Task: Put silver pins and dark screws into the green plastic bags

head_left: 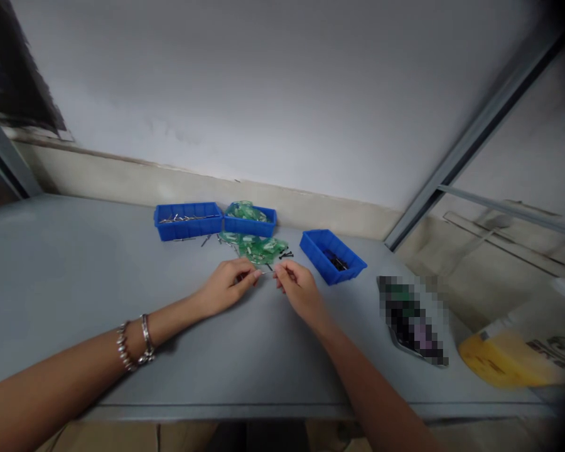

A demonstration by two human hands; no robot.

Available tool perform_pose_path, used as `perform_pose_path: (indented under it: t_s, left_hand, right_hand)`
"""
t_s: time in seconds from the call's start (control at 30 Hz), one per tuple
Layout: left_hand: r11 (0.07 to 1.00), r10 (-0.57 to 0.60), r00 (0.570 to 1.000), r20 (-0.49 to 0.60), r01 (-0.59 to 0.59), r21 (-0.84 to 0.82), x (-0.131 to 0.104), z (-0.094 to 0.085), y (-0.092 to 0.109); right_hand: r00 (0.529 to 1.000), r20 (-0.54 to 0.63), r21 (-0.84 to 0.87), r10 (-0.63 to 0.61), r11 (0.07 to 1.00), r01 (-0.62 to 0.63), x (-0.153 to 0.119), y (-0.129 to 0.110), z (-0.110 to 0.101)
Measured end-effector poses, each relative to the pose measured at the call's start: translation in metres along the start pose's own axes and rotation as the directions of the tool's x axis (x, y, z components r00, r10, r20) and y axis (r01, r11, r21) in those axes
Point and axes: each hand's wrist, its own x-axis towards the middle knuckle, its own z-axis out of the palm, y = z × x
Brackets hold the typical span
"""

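My left hand (228, 285) and my right hand (300, 294) meet low over the grey table, both closed in a pinch. Between their fingertips shows a thin silvery metal pin (266, 272), its ends hidden by the fingers. Just beyond the hands lies a heap of green translucent pieces (258, 249), perhaps plastic. Several black screw-like parts (286, 255) rest at its right side. Slim metal pins (206, 240) are scattered to its left.
Along the wall stand a blue bin (191, 227) of metal pins and a blue bin (249, 226) of green pieces. Another blue bin (327, 263) at right holds dark parts. A pixelated flat object (414, 323) and a yellow-and-clear bag (508, 355) lie farther right, near a metal frame (414, 213).
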Motion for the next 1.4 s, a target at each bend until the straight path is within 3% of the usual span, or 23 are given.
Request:
perform_pose_path:
  t_s: [0.27, 0.47, 0.57, 0.8, 1.07, 1.3, 1.4]
  left_hand:
    - [1.0, -0.011, 0.987, -0.158, 0.012, 0.004, 0.0004, -0.0009, -0.0021]
    - [1.0, 0.021, 0.997, -0.076, -0.023, -0.019, -0.0003, 0.0015, -0.0061]
    - [0.998, 0.065, 0.994, -0.086, -0.067, -0.02, -0.002, 0.0025, -0.005]
    - [0.996, 0.093, 0.989, -0.119, -0.094, -0.001, -0.0022, 0.0026, -0.0026]
    - [1.0, 0.004, 1.0, 0.0, -0.004, -0.002, -0.0012, 0.0004, -0.0009]
    - [0.999, 0.018, 0.997, -0.079, -0.015, 0.037, -0.0005, 0.0013, -0.0014]
    - [0.999, 0.049, 0.998, -0.038, -0.048, 0.018, -0.0009, 0.003, -0.0037]
  right_hand:
    - [0.99, 0.14, 0.022, 0.017, 1.0, -0.021, -0.0015, 0.0027, 0.0034]
    - [1.0, 0.029, 0.06, -0.007, 0.998, 0.005, -0.0004, -0.0008, 0.0011]
    - [1.0, -0.007, 0.063, -0.004, 0.998, 0.005, 0.0007, -0.0001, 0.001]
    - [0.999, 0.042, 0.034, -0.022, 0.999, 0.02, -0.0002, 0.0013, 0.0015]
    - [0.996, 0.067, 0.053, -0.057, 0.997, 0.053, -0.0001, 0.0015, 0.0014]
    - [0.993, 0.104, 0.021, -0.057, 0.998, 0.055, -0.0019, 0.0, 0.0015]
    - [0.996, 0.072, -0.013, -0.056, 0.998, 0.058, -0.0021, -0.0014, 0.0006]
